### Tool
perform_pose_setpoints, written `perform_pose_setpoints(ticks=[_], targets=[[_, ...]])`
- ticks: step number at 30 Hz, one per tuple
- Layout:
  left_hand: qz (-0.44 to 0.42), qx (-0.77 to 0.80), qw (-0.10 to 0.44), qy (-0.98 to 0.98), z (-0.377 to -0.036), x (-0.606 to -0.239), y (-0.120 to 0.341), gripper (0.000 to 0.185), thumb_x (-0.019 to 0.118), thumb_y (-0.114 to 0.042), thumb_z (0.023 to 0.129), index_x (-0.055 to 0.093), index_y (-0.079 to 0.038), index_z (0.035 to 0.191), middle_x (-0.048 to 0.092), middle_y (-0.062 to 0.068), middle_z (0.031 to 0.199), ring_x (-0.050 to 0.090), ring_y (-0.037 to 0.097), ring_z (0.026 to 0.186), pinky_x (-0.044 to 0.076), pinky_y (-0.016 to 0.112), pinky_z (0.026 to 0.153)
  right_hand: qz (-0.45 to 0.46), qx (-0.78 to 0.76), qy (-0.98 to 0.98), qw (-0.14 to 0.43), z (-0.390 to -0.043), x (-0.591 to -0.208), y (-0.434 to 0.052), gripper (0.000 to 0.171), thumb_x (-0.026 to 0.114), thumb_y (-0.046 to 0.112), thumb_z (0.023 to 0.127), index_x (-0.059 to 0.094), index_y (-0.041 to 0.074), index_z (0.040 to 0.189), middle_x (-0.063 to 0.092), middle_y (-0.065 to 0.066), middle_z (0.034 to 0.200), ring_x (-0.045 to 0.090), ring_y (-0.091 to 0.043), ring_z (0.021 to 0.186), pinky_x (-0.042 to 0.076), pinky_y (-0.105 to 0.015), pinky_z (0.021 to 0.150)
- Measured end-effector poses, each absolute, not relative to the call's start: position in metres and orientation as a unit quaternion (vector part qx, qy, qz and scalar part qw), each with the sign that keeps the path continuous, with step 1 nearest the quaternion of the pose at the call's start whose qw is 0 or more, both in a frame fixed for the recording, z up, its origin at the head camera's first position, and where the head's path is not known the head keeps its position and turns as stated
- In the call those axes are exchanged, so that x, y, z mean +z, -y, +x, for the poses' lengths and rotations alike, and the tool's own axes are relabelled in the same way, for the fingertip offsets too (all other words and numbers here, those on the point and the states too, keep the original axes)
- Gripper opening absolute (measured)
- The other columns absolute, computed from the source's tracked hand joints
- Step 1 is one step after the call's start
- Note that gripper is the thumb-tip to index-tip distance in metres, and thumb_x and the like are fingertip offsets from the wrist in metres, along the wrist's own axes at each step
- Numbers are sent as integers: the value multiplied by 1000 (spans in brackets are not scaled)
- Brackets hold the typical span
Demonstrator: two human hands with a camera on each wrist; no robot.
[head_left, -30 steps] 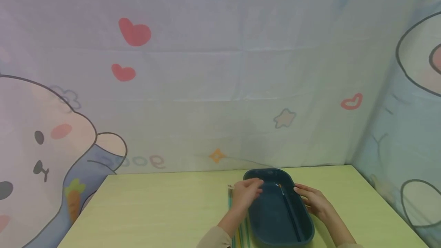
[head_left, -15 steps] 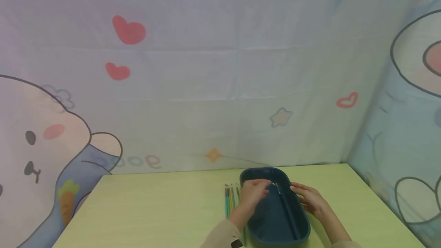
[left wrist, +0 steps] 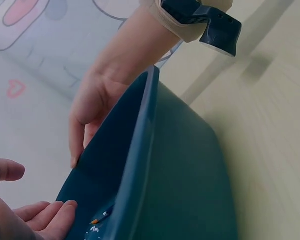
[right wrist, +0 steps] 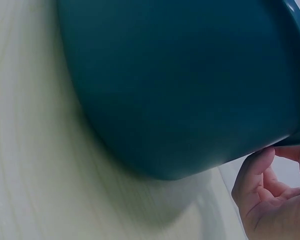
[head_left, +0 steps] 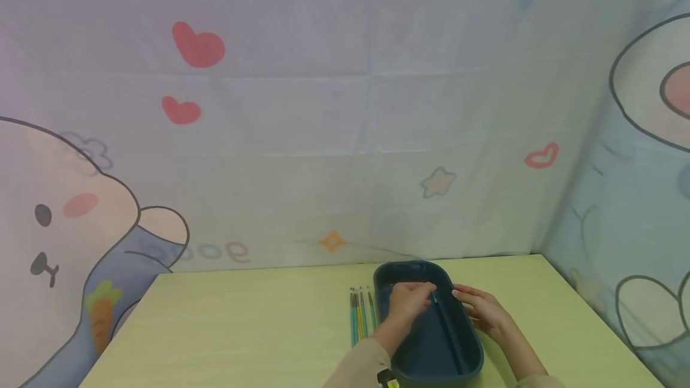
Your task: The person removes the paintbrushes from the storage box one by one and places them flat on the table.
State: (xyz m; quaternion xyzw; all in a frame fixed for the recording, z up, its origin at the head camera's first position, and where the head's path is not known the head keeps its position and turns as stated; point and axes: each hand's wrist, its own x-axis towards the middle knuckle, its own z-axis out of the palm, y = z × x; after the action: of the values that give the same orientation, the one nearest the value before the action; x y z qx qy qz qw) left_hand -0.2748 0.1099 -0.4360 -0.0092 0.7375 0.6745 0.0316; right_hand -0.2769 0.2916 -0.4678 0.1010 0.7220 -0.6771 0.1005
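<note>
A dark teal oval tray [head_left: 426,355] stands on the yellow-green table [head_left: 242,328]. One long thin brush [head_left: 447,334] lies lengthwise inside it. My left hand [head_left: 412,299] reaches over the left rim into the tray's far end. In the left wrist view its fingers [left wrist: 40,212] are relaxed and hold nothing, just above the brush's orange tip [left wrist: 96,220]. My right hand [head_left: 482,310] rests against the outside of the tray's right wall [left wrist: 190,175], and its loosely bent fingers [right wrist: 260,180] touch the rim. Several brushes [head_left: 358,316] lie side by side on the table left of the tray.
A printed cloth [head_left: 323,106] with hearts, stars and cartoon animals hangs behind the table and along its right side. The table's left half shows bare wood. A dark strap sits on the right wrist [left wrist: 205,20].
My left hand has moved right, from the tray's left rim to over the brush's far tip. The loose brushes beside the tray are uncovered. My right hand has stayed on the right wall.
</note>
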Motion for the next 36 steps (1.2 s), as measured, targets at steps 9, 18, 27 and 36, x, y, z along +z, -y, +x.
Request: perform_pose_setpoints(ticks=[9, 18, 27, 36], targets=[[-44, 647, 29, -761, -279, -440, -124, 31, 70, -23, 79, 72, 2, 96, 71, 7, 85, 66, 17, 67, 58, 29, 61, 104, -676, -723, 97, -278, -467, -293, 61, 60, 29, 94, 41, -4, 141, 65, -8, 118, 66, -14, 94, 59, -30, 76], [-77, 651, 34, -754, -280, -447, -134, 25, 71, -21, 75, 71, 2, 86, 66, 8, 70, 64, 20, 62, 55, 26, 55, 107, -680, -718, 101, -279, -467, -292, 63, 62, 28, 93, 40, -4, 141, 68, 1, 107, 64, -17, 99, 58, -31, 78], [-96, 648, 40, -754, -287, -452, -140, 19, 70, -14, 73, 67, 2, 83, 64, 7, 73, 68, 26, 64, 60, 32, 58, 104, -678, -720, 102, -278, -464, -291, 63, 62, 29, 93, 40, -3, 142, 67, 0, 111, 65, -15, 99, 58, -30, 78], [-100, 607, 21, -788, -291, -459, -144, 14, 73, -12, 70, 63, -2, 72, 64, 8, 60, 68, 25, 55, 55, 26, 47, 104, -681, -717, 103, -278, -465, -293, 64, 62, 29, 92, 39, -3, 142, 63, -1, 114, 65, -8, 88, 57, -25, 72]])
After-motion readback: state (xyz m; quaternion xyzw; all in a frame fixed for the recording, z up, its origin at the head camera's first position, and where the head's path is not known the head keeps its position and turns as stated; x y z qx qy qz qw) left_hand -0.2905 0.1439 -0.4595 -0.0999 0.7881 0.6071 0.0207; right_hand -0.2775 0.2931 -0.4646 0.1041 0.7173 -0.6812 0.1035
